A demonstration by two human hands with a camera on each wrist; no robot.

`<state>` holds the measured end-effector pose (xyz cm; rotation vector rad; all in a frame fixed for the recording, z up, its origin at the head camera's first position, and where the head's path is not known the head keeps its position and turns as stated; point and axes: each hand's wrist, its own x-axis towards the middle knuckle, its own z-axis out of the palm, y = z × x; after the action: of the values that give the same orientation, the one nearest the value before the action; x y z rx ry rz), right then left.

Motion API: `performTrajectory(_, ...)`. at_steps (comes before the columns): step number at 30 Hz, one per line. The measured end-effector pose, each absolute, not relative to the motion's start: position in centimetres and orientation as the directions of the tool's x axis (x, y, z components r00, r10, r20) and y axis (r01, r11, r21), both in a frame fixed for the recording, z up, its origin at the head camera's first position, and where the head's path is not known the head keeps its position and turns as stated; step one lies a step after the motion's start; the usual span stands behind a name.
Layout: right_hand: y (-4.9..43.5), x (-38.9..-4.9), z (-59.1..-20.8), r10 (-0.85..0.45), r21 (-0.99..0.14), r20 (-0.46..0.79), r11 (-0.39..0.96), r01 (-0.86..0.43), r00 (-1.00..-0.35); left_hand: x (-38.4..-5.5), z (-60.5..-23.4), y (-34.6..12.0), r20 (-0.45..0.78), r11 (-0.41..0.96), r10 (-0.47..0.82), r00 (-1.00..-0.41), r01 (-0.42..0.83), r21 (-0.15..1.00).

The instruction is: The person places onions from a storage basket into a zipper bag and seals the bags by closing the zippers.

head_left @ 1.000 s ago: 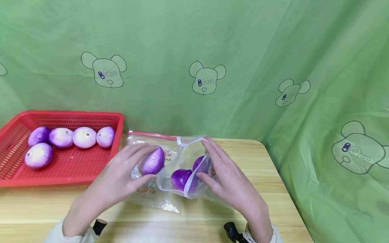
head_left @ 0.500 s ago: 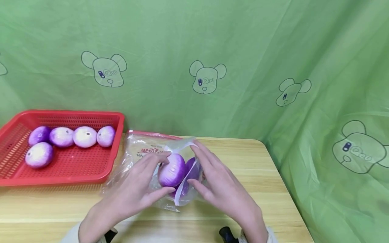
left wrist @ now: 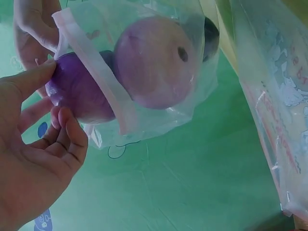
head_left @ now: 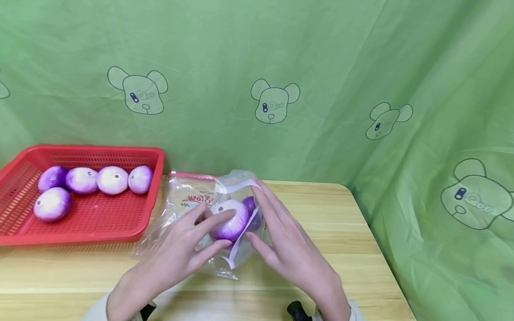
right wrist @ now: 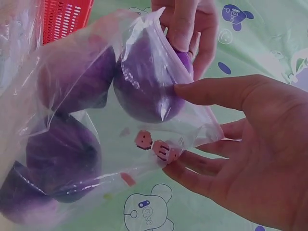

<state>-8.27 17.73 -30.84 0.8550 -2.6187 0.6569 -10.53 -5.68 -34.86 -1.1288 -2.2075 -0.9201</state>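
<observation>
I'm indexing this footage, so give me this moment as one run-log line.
left hand: holds purple onion at mouth of clear bag | right hand: holds its open edge | red basket: five onions

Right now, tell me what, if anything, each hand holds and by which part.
The right hand holds the clear bag by its open rim; the left hand pinches a purple onion by the end jutting past that rim.

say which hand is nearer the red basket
Left. The left hand, touching an onion, lies right of the red basket; the right hand is farther right, holding the plastic bag.
</observation>
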Motion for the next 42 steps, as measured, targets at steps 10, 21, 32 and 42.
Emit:
performTrajectory(10, 17.6, -8.3, -30.7, -0.501, -0.328, 0.462, 0.67, -0.666, -0.731, -10.6, -34.8, -5.5, 0.672, 0.4, 0.525, -0.522, 0.848, 0.347)
performTrajectory(21, 17.8, -8.5, -30.3, -0.446, -0.381, 0.499, 0.658, -0.65, -0.743, -11.0, -34.2, -7.2, 0.679, 0.544, 0.435, -0.591, 0.774, 0.326)
performTrajectory(32, 18.3, -8.4, -30.0, -0.426, -0.384, 0.545, 0.639, -0.667, -0.722, -12.7, -34.7, -8.6, 0.692, 0.665, 0.268, -0.671, 0.648, 0.371)
performTrajectory(42, 18.5, -7.1, -29.7, -0.502, -0.281, 0.414, 0.723, -0.632, -0.759, -11.3, -34.9, -6.1, 0.313, 0.294, 0.365, -0.877, 0.427, 0.855)
